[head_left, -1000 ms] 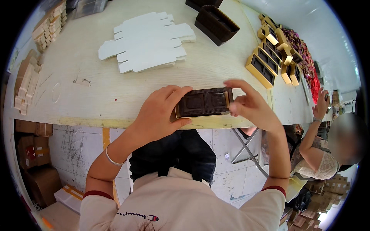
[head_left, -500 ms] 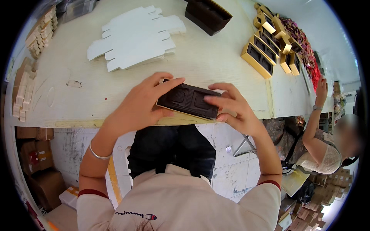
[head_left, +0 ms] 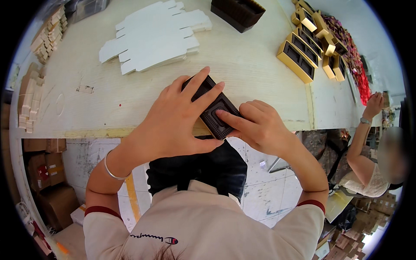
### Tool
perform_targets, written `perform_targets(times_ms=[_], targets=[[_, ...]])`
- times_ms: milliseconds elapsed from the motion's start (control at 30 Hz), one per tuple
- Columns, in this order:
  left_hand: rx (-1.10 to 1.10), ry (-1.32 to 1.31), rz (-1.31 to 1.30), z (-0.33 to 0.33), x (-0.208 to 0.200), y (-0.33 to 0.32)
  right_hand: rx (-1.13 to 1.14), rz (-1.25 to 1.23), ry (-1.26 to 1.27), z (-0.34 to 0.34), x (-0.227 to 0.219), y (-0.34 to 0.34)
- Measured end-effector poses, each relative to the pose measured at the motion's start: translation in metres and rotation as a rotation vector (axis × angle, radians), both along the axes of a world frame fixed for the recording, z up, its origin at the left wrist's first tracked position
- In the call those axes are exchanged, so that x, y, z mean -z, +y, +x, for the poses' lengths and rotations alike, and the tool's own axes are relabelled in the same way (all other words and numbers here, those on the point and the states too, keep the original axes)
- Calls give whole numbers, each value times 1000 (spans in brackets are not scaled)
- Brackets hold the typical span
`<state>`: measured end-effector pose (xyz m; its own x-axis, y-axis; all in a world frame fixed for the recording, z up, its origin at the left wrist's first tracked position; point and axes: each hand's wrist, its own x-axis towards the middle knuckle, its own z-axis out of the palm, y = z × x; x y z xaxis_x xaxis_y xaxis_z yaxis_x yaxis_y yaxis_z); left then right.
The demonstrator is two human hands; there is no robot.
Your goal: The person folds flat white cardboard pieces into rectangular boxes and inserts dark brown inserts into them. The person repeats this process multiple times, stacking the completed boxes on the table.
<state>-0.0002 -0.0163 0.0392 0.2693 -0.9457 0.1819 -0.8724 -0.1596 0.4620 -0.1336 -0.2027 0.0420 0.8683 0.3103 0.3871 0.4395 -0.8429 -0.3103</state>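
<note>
A dark brown plastic insert tray with moulded cells lies tilted at the near edge of the pale wooden table. My left hand rests flat over it, fingers spread across its left part. My right hand grips its right end, with the index finger pressed into a cell. Part of the tray is hidden under my left palm.
A stack of flat white die-cut cartons lies at the back left. A dark box stands at the back. Gold-edged boxes with dark inserts line the right side. A seated person reaches to the table's far right. Cardboard boxes sit below.
The tray has turned from lying crosswise to slanting toward the back left. My left hand has slid over its top, and my right index finger now presses into it.
</note>
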Motion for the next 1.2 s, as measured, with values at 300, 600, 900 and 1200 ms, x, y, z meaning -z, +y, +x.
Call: perform_targets(times_ms=[300,600,900,1200], targets=[[52,-2,-19,4,5,1,-67,350,349,0,-8,-20],[116,-8,27,11,5,-5,-130,-131,184,8,-16,-19],[91,-129,-5,8,9,0,314,-27,-45,-16,28,44],[-83,-25,-280,22,9,20,341,138,-14,-23,8,9]])
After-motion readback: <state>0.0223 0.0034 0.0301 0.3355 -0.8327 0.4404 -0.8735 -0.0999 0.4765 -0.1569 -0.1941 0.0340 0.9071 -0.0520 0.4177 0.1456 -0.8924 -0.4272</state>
